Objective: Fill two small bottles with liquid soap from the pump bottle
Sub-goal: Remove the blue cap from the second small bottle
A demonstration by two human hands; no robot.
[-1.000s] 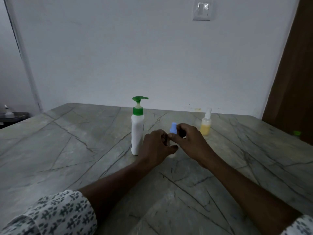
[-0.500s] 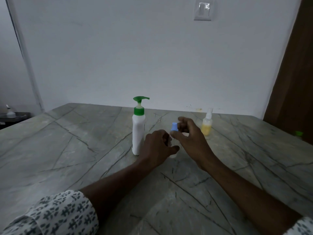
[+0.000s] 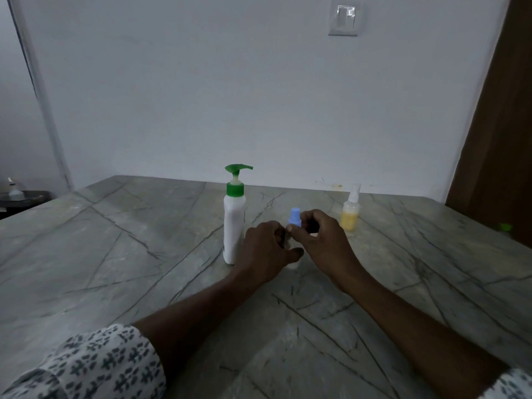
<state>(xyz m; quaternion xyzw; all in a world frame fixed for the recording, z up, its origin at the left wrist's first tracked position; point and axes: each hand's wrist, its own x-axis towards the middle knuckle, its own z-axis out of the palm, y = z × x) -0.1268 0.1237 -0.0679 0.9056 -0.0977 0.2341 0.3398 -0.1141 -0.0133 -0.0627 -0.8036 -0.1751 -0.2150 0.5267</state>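
A white pump bottle [image 3: 233,226] with a green pump head stands upright on the marble table [image 3: 115,254]. Just right of it, my left hand [image 3: 266,251] grips the body of a small bottle, which is almost wholly hidden behind my fingers. My right hand [image 3: 322,240] pinches that bottle's blue cap [image 3: 294,217] between thumb and fingers. A second small bottle [image 3: 350,213] with yellow liquid and a clear spray top stands further back to the right, untouched.
The wall runs along the table's far edge, with a light switch [image 3: 344,20] high up. A brown door [image 3: 501,139] stands at the right. A dark side surface with a small bottle [image 3: 13,190] lies at far left.
My right hand's fingers have shifted around the blue cap, while my left hand has kept its grip on the small bottle in the same spot.
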